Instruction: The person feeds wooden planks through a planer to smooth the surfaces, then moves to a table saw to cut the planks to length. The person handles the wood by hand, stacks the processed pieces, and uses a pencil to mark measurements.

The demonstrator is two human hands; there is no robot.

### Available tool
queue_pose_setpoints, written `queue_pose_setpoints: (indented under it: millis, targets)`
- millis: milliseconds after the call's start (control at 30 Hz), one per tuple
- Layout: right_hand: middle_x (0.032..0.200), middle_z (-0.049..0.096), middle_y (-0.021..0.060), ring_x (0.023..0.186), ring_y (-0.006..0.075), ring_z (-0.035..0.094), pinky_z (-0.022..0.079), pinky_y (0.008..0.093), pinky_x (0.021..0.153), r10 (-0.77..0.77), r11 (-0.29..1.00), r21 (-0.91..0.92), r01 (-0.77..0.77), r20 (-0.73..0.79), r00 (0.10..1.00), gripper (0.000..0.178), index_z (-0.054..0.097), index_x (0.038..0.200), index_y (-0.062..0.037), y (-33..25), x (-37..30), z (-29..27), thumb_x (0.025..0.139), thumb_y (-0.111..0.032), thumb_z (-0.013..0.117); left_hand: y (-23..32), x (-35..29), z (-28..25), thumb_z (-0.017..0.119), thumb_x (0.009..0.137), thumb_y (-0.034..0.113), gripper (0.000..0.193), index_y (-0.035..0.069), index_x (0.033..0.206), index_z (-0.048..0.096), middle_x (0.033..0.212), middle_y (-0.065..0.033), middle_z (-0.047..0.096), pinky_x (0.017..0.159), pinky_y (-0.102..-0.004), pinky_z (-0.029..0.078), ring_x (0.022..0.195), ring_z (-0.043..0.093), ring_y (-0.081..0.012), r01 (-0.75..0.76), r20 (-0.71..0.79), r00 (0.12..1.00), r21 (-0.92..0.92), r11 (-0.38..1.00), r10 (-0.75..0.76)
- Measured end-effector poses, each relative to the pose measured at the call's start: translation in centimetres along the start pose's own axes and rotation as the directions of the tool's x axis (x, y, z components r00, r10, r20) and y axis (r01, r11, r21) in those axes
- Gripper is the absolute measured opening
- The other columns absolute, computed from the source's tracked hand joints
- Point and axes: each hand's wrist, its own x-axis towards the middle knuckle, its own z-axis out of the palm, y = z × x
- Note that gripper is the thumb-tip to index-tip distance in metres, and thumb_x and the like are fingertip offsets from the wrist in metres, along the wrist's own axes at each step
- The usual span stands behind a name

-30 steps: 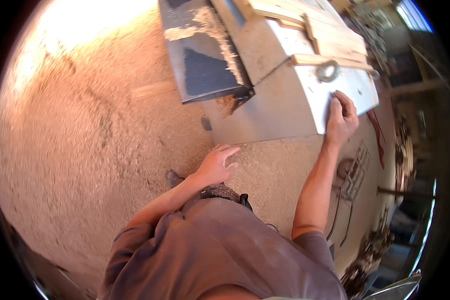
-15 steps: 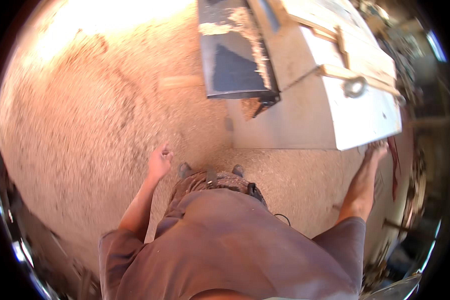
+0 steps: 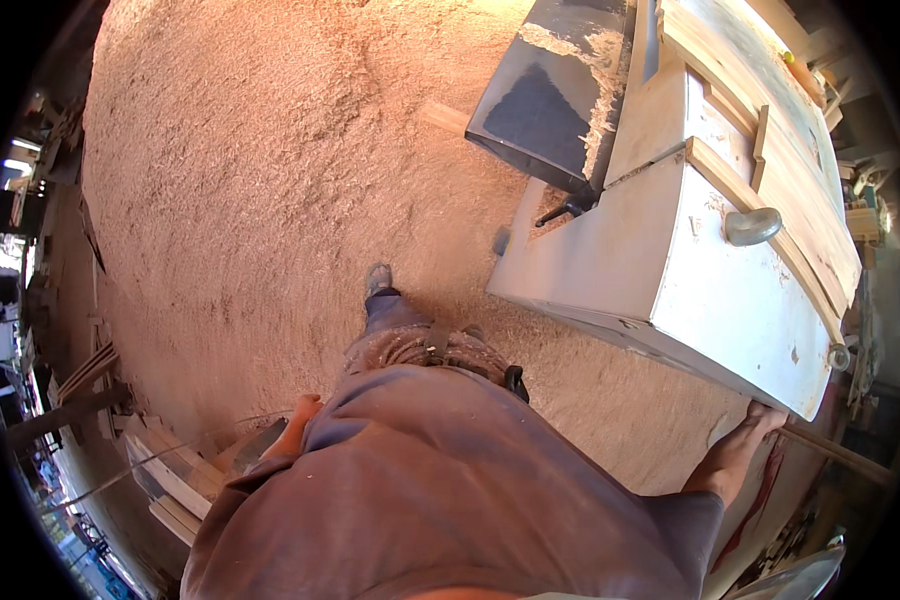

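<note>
My right hand (image 3: 767,417) is at the lower corner of a large white and grey machine (image 3: 570,250). Its fingers meet the edge, and their tips are hidden there, so its grip is unclear. A wooden bar (image 3: 835,452) runs off to the right just beside that hand. My left hand (image 3: 308,404) hangs low at my left side, partly behind my shirt, its fingers not readable. Light wooden boards (image 3: 805,215) lie along the machine's white top. A rounded metal knob (image 3: 753,227) sits beside the nearest strip.
Wood shavings cover the floor (image 3: 230,220). A dark, shaving-strewn metal table (image 3: 540,110) juts from the machine, with a black lever (image 3: 560,212) under its corner. Stacked boards (image 3: 170,470) stand at my lower left. More timber (image 3: 865,222) lines the far right.
My view has turned, bringing the machine lower and further right. My left hand has dropped back from in front of me to my side. My right hand stays at the machine's corner.
</note>
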Motion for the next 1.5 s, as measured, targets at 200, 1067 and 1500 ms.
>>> queue_pose_setpoints:
  millis: [200, 1067, 1500]
  targets:
    - [0.157, 0.045, 0.0172, 0.141, 0.0343, 0.047, 0.041, 0.0482, 0.117, 0.057, 0.997, -0.05, -0.055, 0.022, 0.998, 0.054, 0.042, 0.153, 0.0002, -2.7, 0.2, 3.1, 0.109, -0.032, 0.038, 8.3, -0.2, -0.2, 0.077, 0.079, 0.027, 0.053, 0.001, 0.124, 0.067, 0.103, -0.0243, 0.072, 0.082, -0.0433, 0.054, 0.094, 0.072, -0.0322, -0.293, -0.02, 0.956, -0.146, 0.945, 0.293]
    - [0.165, 0.032, 0.0164, 0.151, 0.0291, 0.031, 0.02, 0.0409, 0.127, 0.061, 0.859, -0.509, 0.048, 0.195, 0.979, 0.063, 0.03, 0.158, 0.0015, -8.0, -27.2, 12.5, 0.111, -0.039, 0.033, 18.9, -10.5, -8.0, 0.075, 0.084, 0.038, 0.059, 0.002, 0.131, 0.067, 0.117, -0.0248, 0.073, 0.092, -0.0405, 0.053, 0.107, 0.072, -0.0331, -0.274, -0.012, 0.96, -0.219, 0.937, 0.278]
    - [0.168, 0.026, 0.0145, 0.155, 0.0258, 0.023, 0.013, 0.0374, 0.128, 0.01, 0.848, -0.499, 0.176, 0.347, 0.938, 0.067, 0.024, 0.161, 0.0005, -7.9, -26.3, 12.0, 0.111, -0.043, 0.032, 18.2, -6.2, -7.4, 0.074, 0.087, 0.033, 0.054, 0.001, 0.13, 0.066, 0.103, -0.0252, 0.075, 0.08, -0.0416, 0.054, 0.092, 0.073, -0.028, -0.349, -0.083, 0.937, -0.225, 0.91, 0.339]
